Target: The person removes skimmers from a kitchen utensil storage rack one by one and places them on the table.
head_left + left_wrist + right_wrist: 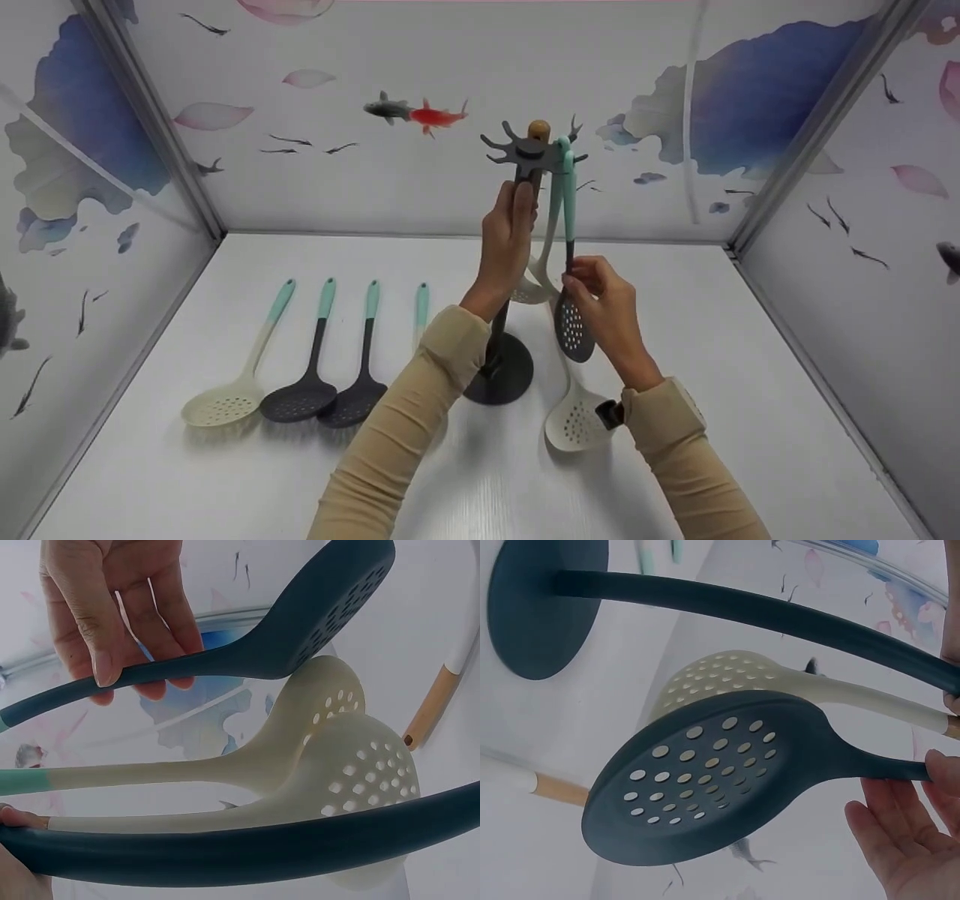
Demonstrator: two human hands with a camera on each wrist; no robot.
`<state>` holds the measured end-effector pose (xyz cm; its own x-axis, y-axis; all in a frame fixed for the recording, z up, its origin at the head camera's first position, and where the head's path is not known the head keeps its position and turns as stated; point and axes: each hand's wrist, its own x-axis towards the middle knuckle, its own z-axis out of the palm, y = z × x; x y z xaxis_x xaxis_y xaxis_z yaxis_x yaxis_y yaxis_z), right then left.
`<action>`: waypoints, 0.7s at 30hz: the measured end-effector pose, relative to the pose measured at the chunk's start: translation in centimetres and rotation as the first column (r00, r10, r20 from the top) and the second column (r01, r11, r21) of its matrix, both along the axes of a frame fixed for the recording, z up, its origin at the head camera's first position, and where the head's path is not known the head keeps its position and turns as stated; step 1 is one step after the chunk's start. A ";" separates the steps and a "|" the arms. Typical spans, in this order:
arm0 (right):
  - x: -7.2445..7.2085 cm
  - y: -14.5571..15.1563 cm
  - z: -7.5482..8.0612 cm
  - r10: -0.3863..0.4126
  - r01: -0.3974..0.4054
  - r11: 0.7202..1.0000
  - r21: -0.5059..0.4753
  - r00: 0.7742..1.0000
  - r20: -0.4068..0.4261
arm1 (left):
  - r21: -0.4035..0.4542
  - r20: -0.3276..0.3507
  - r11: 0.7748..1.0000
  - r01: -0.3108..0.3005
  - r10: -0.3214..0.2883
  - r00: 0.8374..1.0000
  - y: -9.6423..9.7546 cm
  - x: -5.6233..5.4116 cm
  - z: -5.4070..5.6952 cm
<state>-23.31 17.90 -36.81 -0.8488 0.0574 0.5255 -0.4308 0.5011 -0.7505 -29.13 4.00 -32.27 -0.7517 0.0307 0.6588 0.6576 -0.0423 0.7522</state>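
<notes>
My left hand (pixel 510 240) grips the upper pole of a dark utensil stand (pixel 514 371), just below its ring of hooks. A dark skimmer (pixel 575 334) with a mint handle hangs upright, its handle top at the right-hand hooks. The thumb and fingers of my right hand (pixel 607 304) pinch its neck, right above the perforated bowl. Behind it on the stand are two cream skimmers: one with a mint handle (pixel 22 781), the other with a wooden handle (pixel 953 727). Their bowls overlap in the left wrist view.
On the white table at left lie a cream skimmer (pixel 225 405), two dark skimmers (pixel 300 403) and a mint-handled utensil (pixel 422 300), partly behind my left sleeve. A cream skimmer (pixel 574 427) with a wooden handle lies right of the base. Patterned walls (pixel 300 195) enclose the table.
</notes>
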 end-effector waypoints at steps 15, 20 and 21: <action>0.2 1.0 0.4 -0.029 0.029 0.999 -0.044 0.999 0.017 | 0.012 0.021 0.999 0.049 -0.049 0.999 0.0 -0.1 -0.1; 0.7 1.7 0.8 -0.050 0.052 0.996 -0.068 0.998 0.027 | 0.018 0.007 0.998 0.057 -0.057 0.998 0.0 -0.1 -0.2; 1.0 1.7 1.0 -0.059 0.062 0.996 -0.067 0.998 0.033 | 0.016 0.004 0.998 0.053 -0.053 0.999 0.0 -0.1 -0.2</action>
